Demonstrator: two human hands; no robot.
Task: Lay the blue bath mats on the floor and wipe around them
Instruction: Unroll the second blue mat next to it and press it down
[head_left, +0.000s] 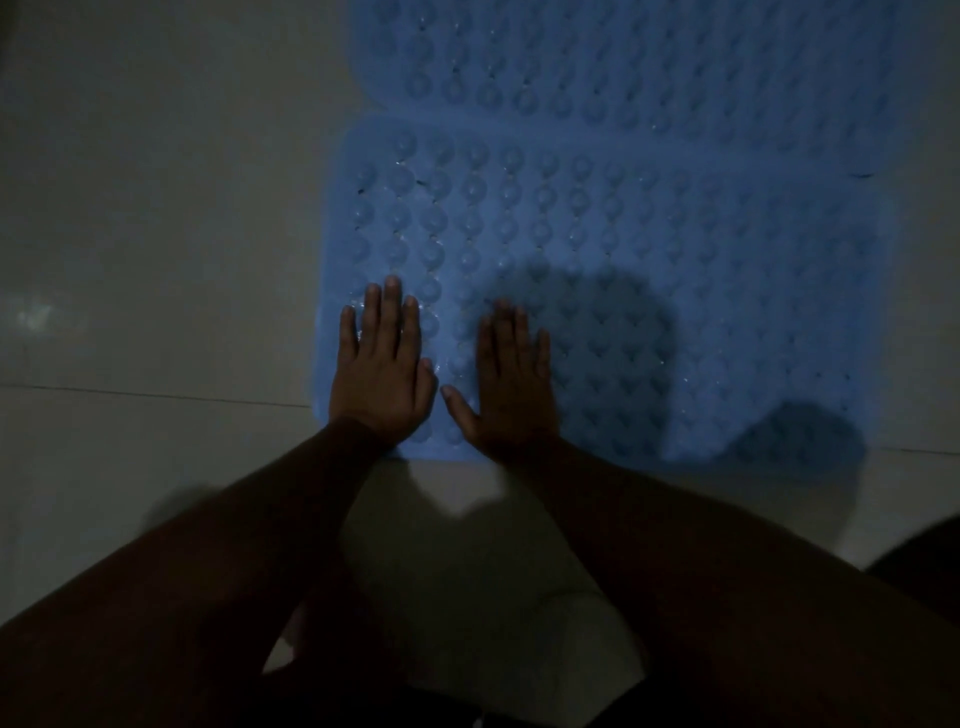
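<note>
Head view: your left hand (382, 364) and right hand (511, 379) lay flat, fingers straight, gripping nothing, resting on the near blue mat (649, 260) at its 7 o'clock corner. The second blue mat (623, 67) lay just beyond at 12 o'clock, on the tiled floor (156, 208).

One head-worn wide-angle view — steeply down, close above the blue mat (623, 234)

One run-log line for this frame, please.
stage: laying mats | left hand: flat on near mat | right hand: flat on near mat | far mat: lying beyond it, on floor
</note>
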